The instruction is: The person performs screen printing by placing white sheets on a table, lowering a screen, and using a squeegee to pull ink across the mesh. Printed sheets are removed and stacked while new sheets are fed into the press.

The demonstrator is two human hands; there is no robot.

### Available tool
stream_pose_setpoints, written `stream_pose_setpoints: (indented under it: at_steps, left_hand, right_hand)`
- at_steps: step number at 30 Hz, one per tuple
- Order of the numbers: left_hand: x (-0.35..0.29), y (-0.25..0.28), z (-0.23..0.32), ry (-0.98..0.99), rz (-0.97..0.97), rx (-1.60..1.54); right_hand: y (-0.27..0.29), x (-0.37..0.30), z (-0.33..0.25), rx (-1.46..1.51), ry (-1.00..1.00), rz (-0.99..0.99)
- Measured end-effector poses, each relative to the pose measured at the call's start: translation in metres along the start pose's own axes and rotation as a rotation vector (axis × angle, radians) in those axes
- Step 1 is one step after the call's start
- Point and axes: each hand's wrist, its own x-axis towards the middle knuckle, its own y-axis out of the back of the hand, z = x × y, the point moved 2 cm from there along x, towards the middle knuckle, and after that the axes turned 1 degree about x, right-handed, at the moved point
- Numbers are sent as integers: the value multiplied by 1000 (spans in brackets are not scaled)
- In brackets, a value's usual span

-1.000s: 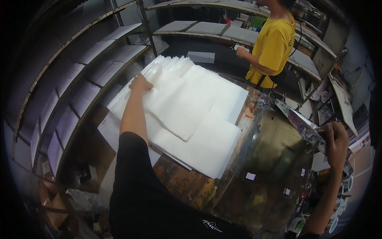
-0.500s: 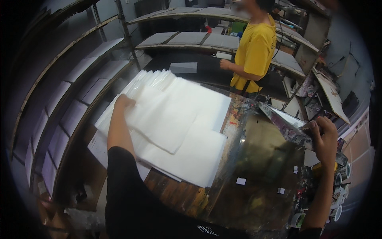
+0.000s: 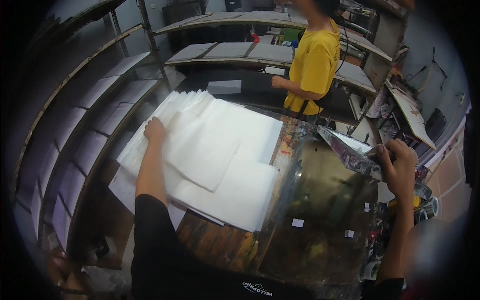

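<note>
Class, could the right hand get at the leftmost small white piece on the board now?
Probably not: the right hand is holding the tilted frame, though nothing covers the white piece.

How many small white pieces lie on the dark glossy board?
3 visible: the leftmost piece; the lowest piece in the picture, to its right; and the rightmost piece, near the board's right edge. Others may be hidden behind the tilted frame.

Paint-stained wooden worktable (image 3: 205,235). A stack of white sheets (image 3: 245,185), its layers staggered toward the far left corner, covers most of the surface's left half. The right half is a dark glossy panel (image 3: 320,195) bearing three small white pieces (image 3: 298,223), two near its right edge.
</note>
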Motion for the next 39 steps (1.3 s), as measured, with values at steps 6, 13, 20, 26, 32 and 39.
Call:
stream_pose_setpoints:
  at_steps: [6, 13, 20, 26, 32, 39]
  left_hand:
    - [-6, 20, 9, -66, 9, -11]
    - [-29, 92, 19, -135, 37, 14]
    - [-8, 252, 27, -160, 5, 67]
    - [-28, 400, 62, -198, 144, -27]
    - [-66, 387, 108, -240, -252, -541]
    - [-198, 326, 214, -79, -761, -858]
  right_hand:
    - [-4, -6, 6, 13, 18, 52]
    - [2, -2, -1, 32, -1, 31]
    - [-1, 6, 10, 34, 1, 28]
    - [-13, 25, 35, -10, 126, 168]
    - [10, 57, 26, -22, 5, -126]
    - [6, 70, 37, 12, 27, -84]
